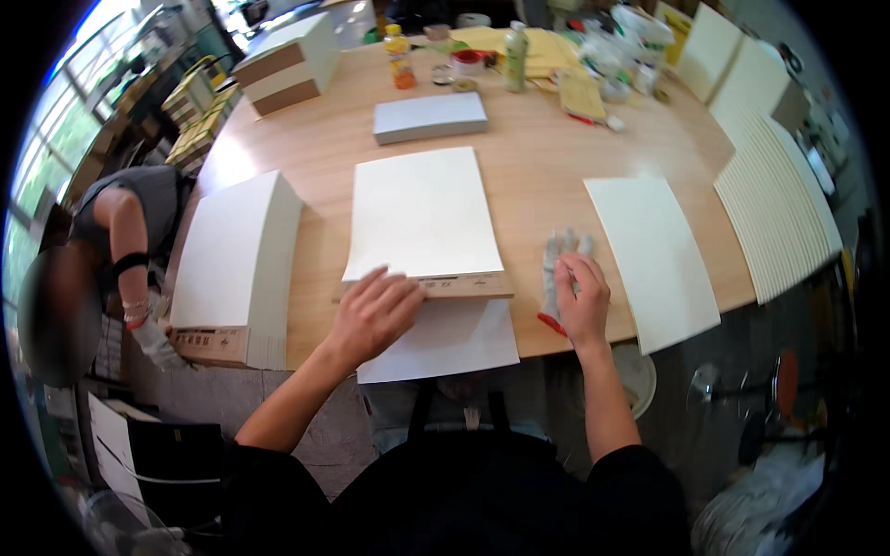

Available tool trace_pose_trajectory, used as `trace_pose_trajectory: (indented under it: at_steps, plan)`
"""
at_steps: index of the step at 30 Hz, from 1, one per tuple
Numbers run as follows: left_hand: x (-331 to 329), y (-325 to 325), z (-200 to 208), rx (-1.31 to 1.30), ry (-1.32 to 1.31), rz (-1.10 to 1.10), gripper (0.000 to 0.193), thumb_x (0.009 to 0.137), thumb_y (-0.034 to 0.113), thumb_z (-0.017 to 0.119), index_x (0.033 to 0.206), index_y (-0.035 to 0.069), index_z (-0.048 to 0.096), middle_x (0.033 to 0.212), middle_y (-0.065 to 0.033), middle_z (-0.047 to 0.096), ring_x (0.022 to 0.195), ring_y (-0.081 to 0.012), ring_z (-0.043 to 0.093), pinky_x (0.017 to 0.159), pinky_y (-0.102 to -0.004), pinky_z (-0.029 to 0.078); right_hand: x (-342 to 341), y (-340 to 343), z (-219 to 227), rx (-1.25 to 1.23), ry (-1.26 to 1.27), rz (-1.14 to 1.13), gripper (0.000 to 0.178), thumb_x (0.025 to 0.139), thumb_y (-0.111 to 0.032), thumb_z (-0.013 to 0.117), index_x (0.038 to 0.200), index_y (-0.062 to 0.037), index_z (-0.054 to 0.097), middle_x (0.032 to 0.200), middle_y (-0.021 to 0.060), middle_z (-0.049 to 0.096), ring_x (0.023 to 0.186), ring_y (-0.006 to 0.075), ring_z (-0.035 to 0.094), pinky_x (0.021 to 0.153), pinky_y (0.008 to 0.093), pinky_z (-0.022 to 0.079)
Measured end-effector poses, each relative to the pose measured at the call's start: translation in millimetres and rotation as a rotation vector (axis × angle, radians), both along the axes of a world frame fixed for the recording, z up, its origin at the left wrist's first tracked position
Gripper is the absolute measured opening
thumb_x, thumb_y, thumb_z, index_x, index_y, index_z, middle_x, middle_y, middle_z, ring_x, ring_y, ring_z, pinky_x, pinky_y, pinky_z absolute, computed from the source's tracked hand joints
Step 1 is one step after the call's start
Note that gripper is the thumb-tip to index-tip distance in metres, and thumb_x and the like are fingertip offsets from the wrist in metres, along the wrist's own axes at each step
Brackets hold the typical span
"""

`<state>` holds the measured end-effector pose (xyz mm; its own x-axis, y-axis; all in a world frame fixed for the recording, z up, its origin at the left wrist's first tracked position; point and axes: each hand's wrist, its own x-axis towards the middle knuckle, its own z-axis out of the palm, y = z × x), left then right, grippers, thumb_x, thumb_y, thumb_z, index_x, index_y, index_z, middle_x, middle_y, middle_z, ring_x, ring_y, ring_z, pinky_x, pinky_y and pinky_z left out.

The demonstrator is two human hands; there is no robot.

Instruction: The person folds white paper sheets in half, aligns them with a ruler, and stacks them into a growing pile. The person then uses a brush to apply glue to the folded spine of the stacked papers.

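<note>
A white sheet (419,208) lies in front of me on the table, with a brown printed strip (464,285) along its near edge. My left hand (378,313) rests over the strip's left end, fingers stretched and slightly bent, thumb side hidden. Under the strip, another white sheet (454,345) reaches past the table's near edge. To the right, my right hand (582,295) is closed, thumb and fingers drawn together over a grey work glove (551,273) with a red cuff. Whatever those fingers pinch, if anything, is hidden.
A white stack (227,246) stands at left beside a gloved co-worker (139,241). Right are a long white panel (654,259) and a row of boards (774,208). Farther back sit a pale stack (431,118), a box (287,65), bottles (399,60) and clutter.
</note>
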<state>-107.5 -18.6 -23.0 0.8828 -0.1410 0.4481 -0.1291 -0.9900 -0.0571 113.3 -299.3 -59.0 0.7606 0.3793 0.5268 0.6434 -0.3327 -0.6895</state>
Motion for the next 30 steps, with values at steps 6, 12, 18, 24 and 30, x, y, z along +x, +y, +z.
trace_pose_trajectory:
  at_steps: [6, 12, 18, 24, 30]
  plan:
    - [27, 31, 86, 0.159, -0.085, 0.158, 0.004, 0.089, 0.013, 0.069, 0.087, 0.013, 0.072, 0.120, 0.0029, 0.075, 0.135, -0.0215, 0.058, 0.127, -0.0529, 0.032, 19, 98, 19, 0.325, 1.492, 0.394, 0.049, 0.110, -0.043, 0.054, 0.126, 0.0030, 0.062, 0.108, 0.0119, 0.074, 0.084, 0.0219, 0.076, 0.068, 0.0329, 0.063]
    - [-50, 39, 132, 0.248, -0.238, 0.273, 0.010, 0.090, 0.014, 0.072, 0.097, 0.020, 0.076, 0.125, 0.0069, 0.074, 0.139, -0.0190, 0.055, 0.131, -0.0542, 0.026, -9, 174, -16, 0.640, 1.445, 0.703, 0.038, 0.107, -0.010, 0.057, 0.143, -0.0006, 0.055, 0.129, 0.0119, 0.071, 0.109, 0.0215, 0.072, 0.096, 0.0368, 0.061]
    - [-171, 89, 100, 0.261, -0.294, 0.677, 0.030, 0.090, 0.011, 0.071, 0.117, 0.021, 0.076, 0.130, 0.0032, 0.072, 0.141, -0.0226, 0.054, 0.131, -0.0540, 0.026, -104, 285, 42, 0.694, 1.265, 0.964, 0.048, 0.106, 0.000, 0.053, 0.153, -0.0052, 0.045, 0.143, 0.0111, 0.060, 0.129, 0.0228, 0.061, 0.112, 0.0396, 0.050]
    - [-238, 116, 92, 0.216, -0.059, 0.944, 0.037, 0.089, 0.002, 0.061, 0.122, 0.009, 0.074, 0.145, -0.0185, 0.061, 0.152, -0.0392, 0.038, 0.129, -0.0532, 0.026, -179, 368, 63, 0.479, 1.308, 1.021, 0.044, 0.107, -0.006, 0.055, 0.151, -0.0099, 0.049, 0.137, 0.0062, 0.065, 0.122, 0.0216, 0.065, 0.105, 0.0430, 0.056]
    - [-252, 108, 79, 0.089, 0.085, 1.011, 0.028, 0.089, 0.002, 0.059, 0.113, -0.002, 0.073, 0.144, -0.0204, 0.062, 0.150, -0.0408, 0.041, 0.127, -0.0518, 0.029, -182, 382, 65, -0.012, 0.959, 1.119, 0.039, 0.104, -0.028, 0.070, 0.126, -0.0004, 0.054, 0.097, 0.0112, 0.074, 0.079, 0.0175, 0.073, 0.062, 0.0301, 0.060]
